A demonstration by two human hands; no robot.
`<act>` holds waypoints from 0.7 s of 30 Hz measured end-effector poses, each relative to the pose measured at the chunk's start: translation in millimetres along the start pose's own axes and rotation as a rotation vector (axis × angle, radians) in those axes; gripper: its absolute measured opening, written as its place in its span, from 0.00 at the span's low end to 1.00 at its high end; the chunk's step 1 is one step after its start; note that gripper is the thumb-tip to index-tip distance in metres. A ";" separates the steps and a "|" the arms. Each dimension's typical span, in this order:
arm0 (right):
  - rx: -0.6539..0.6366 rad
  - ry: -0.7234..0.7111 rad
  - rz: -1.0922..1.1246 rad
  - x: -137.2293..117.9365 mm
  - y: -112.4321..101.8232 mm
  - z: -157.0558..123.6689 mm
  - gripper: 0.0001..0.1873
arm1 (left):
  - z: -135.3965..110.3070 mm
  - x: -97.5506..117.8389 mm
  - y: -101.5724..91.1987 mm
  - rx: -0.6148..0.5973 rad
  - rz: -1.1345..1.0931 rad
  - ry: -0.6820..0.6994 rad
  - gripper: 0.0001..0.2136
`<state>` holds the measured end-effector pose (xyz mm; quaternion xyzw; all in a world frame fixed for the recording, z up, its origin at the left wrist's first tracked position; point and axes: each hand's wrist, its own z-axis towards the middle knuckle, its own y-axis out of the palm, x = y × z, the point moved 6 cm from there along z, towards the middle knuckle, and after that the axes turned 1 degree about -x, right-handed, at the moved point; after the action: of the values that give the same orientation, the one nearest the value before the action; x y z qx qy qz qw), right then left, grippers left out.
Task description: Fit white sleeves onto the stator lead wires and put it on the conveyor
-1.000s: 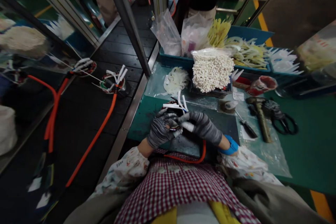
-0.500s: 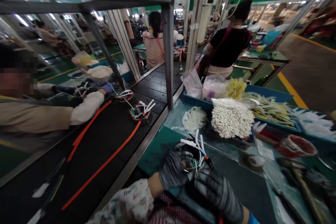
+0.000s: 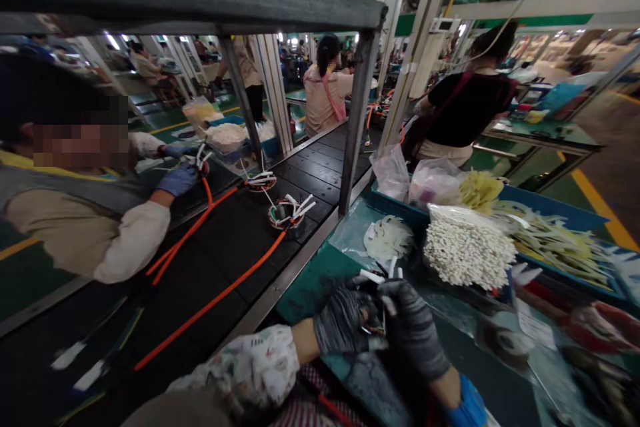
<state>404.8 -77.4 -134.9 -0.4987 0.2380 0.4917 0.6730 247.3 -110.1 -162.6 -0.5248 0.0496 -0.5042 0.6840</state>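
Note:
Both my hands wear dark grey gloves and meet over the green bench mat (image 3: 310, 283). My left hand (image 3: 343, 321) is closed round a small wire assembly (image 3: 376, 279) with white sleeved leads sticking up from it. My right hand (image 3: 411, 327) curls over the same assembly from the right, fingers bent on its top. An orange cable (image 3: 334, 409) runs under my forearms. A clear bag of white sleeve pieces (image 3: 467, 252) lies just beyond my hands, with a pile of pale flat parts (image 3: 387, 239) to its left.
A black conveyor belt (image 3: 215, 260) on my left carries wire assemblies with long orange cables (image 3: 220, 293). A co-worker across the belt, in blue gloves (image 3: 180, 178), handles one. Blue bins (image 3: 530, 213) hold yellow and white parts. A steel post (image 3: 356, 127) stands at the bench corner. Other people work further back.
The view has tilted up from the bench to the line ahead. My hands stay closed on the wire assembly; the right hand has shifted over its top. A co-worker has come into view.

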 end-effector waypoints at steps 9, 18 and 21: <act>0.001 0.249 -0.156 38.2 -17.3 -18.7 0.21 | -7.8 10.7 -51.9 0.008 0.408 0.173 0.09; -0.516 0.085 0.061 13.6 -8.7 53.1 0.20 | 7.8 20.3 -66.2 -0.154 0.502 0.420 0.05; -0.480 0.100 0.089 13.1 -3.9 51.7 0.22 | -3.3 18.4 -69.1 -0.122 0.523 0.401 0.05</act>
<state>404.9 -25.1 -123.7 -0.6570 0.1688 0.5380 0.5004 210.3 -121.8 -102.5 -0.4247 0.3461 -0.4008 0.7343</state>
